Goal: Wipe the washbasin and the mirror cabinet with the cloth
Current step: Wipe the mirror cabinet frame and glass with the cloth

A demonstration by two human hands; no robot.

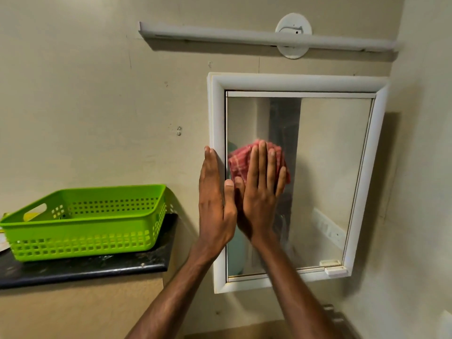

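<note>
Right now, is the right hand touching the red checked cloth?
Touching. The head view shows the right hand lying flat over the red checked cloth, pressing it against the mirror.

The only view came from a wide-angle camera worn on the person's head, which faced the wall with the mirror cabinet [362, 85] right of centre. It stood close to the mirror cabinet, near enough that the person's forearms [293, 289] rose from the lower edge and reached its left side. Left of the mirror cabinet it took in a green basket [85, 231] on a counter [97, 267], and above it a tube light [220, 35].
</note>
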